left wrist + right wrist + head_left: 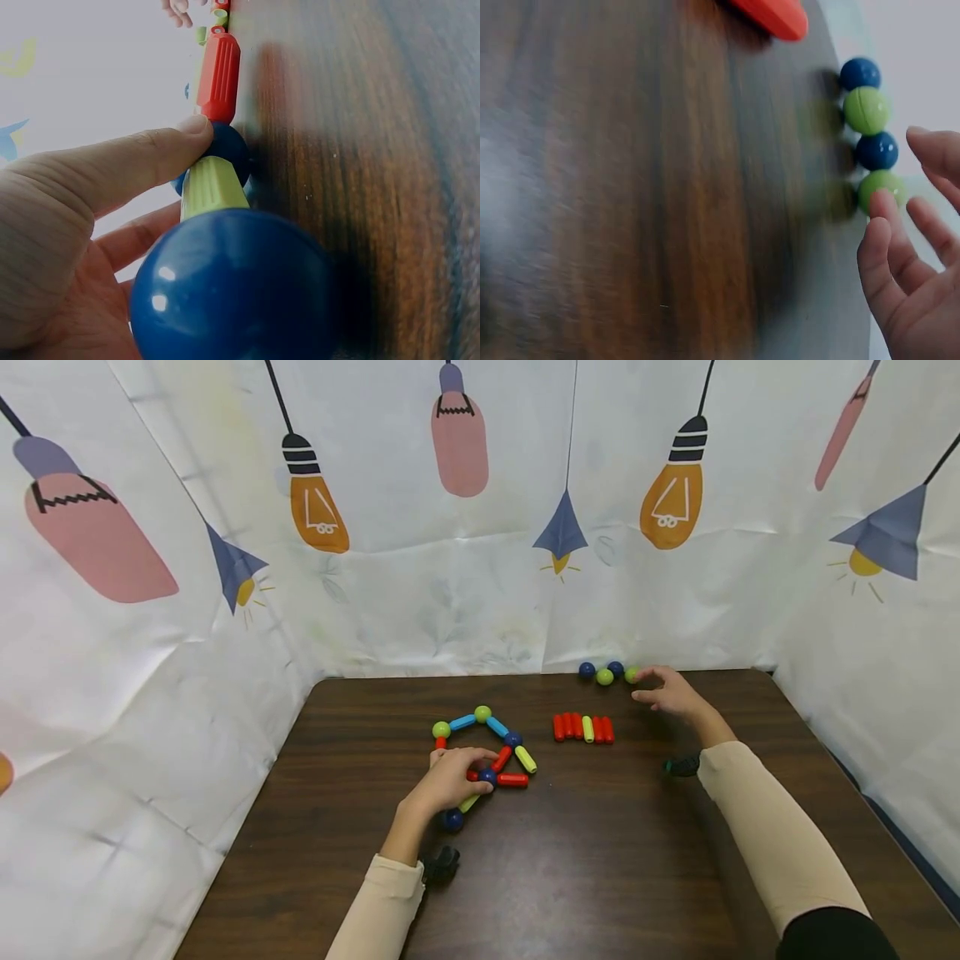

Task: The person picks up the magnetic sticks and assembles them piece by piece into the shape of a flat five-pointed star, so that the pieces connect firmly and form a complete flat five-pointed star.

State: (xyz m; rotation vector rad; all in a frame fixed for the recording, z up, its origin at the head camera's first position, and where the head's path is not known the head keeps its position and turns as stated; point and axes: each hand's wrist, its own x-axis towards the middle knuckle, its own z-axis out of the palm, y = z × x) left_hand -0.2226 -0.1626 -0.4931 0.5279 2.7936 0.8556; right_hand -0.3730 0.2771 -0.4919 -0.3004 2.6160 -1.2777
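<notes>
On the table sits a joined figure of coloured rods and balls. My left hand [446, 781] holds it at a dark blue ball [487, 777], from which red rods and a yellow-green rod branch. The thumb [169, 146] lies against that ball in the left wrist view, while another blue ball [232, 289] looms closest to the camera. At the table's far edge, my right hand [675, 697] has its loosely bent fingers spread right at a green ball [881, 189], the end one of a short row of blue and green balls.
A row of loose rods, mostly red with one yellow-green rod [588, 729], lies right of the figure. Behind the table's far edge hangs a white curtain [480, 602] printed with lamps. A black device [441, 864] is on the left wrist.
</notes>
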